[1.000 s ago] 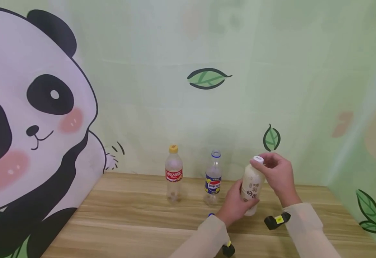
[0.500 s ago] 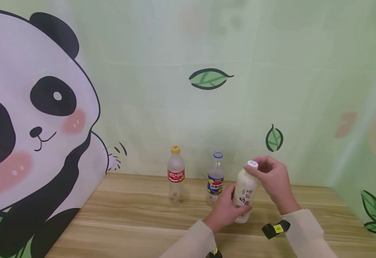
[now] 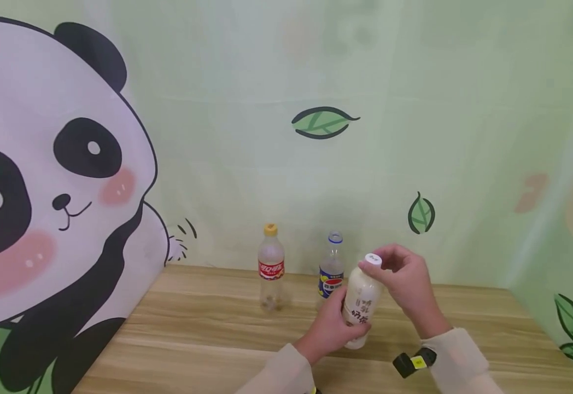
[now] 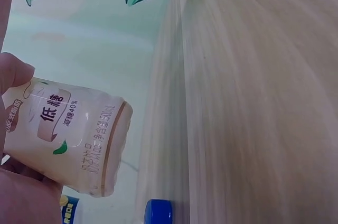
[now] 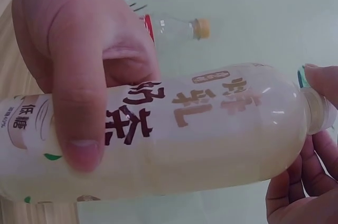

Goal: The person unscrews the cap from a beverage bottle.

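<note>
a light wooden desk (image 3: 193, 334) sits in a corner with pale green walls, a big panda picture (image 3: 45, 191) and painted leaves. the milk tea bottle (image 3: 359, 306) is creamy white with brown writing and a white cap (image 3: 373, 259). it is tilted above the desk. the left hand (image 3: 328, 328) grips its body. the right hand (image 3: 404, 284) pinches the cap.

Staged recording corner, not real home: printed panda backdrop (image 3: 55, 180) with leaf motifs (image 3: 323, 122), bare wooden table (image 3: 193, 339), drink bottles lined up.
</note>
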Demonstrator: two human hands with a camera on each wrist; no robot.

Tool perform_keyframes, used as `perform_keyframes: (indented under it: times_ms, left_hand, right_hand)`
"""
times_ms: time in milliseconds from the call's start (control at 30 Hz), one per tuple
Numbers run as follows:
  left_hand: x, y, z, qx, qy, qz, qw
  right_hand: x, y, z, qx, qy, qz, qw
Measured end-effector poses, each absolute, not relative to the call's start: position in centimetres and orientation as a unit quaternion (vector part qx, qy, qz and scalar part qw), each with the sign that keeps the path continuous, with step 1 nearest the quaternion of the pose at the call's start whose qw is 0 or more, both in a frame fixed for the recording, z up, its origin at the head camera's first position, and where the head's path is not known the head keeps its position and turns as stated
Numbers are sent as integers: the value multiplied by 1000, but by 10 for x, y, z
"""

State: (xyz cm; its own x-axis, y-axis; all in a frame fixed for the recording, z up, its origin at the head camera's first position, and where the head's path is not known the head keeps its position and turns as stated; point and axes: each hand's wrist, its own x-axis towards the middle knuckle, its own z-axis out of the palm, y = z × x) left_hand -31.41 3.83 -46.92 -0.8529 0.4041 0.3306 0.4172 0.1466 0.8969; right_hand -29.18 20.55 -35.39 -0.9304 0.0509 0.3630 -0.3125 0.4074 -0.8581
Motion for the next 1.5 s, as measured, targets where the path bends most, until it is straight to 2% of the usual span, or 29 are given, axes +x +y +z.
perform_keyframes:
  times_ms: [433,700,1200,1500]
  left_hand:
    - [-303,20,-466,-278,-763,-583,10]
    - [-298,12,-465,-268,-761,-591,-8]
    - [-288,-6,-468,-316,-730,-606,-6]
    - [-283,-16,-471,-316,-713,-625,-27]
  right_hand:
    - [-282,185,-352,117,-810,544,182]
    - [-279,179,-354,122,-801,560,173]
    - [-270,164,-355,156,-775,589,169]
    - [-265,154,-356,161,-762,604,168]
